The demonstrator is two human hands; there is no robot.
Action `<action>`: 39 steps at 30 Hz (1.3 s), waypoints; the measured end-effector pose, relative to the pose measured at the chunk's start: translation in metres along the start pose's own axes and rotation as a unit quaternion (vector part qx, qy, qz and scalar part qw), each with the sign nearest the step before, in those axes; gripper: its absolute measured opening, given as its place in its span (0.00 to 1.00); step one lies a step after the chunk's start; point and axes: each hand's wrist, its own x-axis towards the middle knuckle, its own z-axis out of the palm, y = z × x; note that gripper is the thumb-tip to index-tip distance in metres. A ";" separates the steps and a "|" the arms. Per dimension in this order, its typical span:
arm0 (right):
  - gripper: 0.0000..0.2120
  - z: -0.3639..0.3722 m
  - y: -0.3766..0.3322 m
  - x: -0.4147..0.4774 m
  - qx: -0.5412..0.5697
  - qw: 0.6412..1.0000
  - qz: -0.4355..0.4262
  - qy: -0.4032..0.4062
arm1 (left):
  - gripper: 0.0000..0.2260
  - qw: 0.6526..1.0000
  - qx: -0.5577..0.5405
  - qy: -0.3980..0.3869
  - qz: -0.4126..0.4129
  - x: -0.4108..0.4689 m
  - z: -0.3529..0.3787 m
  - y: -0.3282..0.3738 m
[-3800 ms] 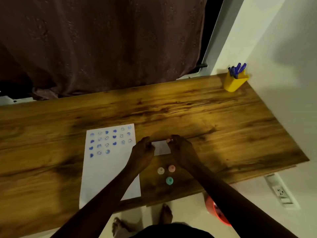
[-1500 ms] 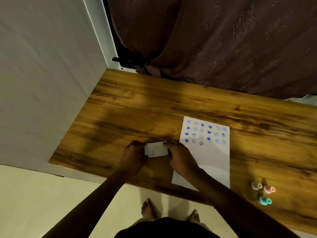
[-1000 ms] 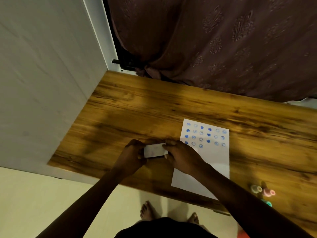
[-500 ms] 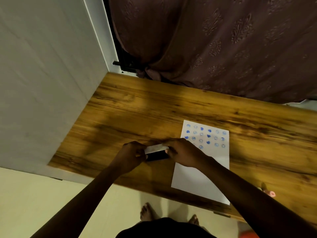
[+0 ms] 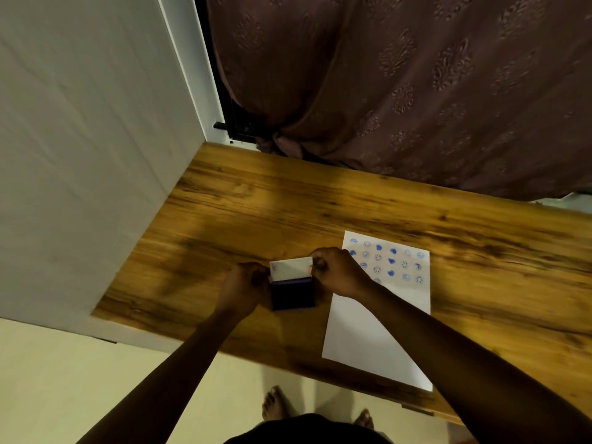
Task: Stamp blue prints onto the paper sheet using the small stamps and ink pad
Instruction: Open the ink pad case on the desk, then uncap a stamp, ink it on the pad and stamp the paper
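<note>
The ink pad [image 5: 292, 296] lies on the wooden table [image 5: 320, 213] with its dark blue pad showing and its white lid [image 5: 291, 268] tilted up at the back. My left hand [image 5: 244, 288] grips the pad's left side. My right hand [image 5: 339, 272] pinches the lid's right edge. To the right lies the white paper sheet [image 5: 371, 334], with several blue prints in rows along its far end. The small stamps are out of view.
A white wall [image 5: 80, 155] bounds the table on the left. A brown patterned curtain [image 5: 400, 91] hangs behind the table. My bare feet [image 5: 275, 408] stand on the floor below the near edge.
The lid has swung further up and back, and the dark blue pad now shows in full. Both hands stay on the ink pad. The stamps have left the view at the right.
</note>
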 end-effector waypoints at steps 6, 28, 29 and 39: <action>0.12 0.014 0.005 0.007 0.024 0.998 0.051 0.037 | 0.13 1.000 -0.002 0.004 -0.025 0.004 0.001 0.000; 0.10 0.012 0.004 -0.014 0.104 0.985 0.087 0.106 | 0.05 0.995 0.060 0.069 -0.032 0.013 0.008 0.023; 0.10 0.008 0.005 -0.020 0.102 0.984 0.083 0.117 | 0.05 0.996 0.051 0.066 -0.020 0.011 0.009 0.031; 0.10 -0.052 0.046 -0.117 0.113 0.971 0.072 0.200 | 0.03 0.997 0.006 -0.032 0.073 -0.020 0.073 0.117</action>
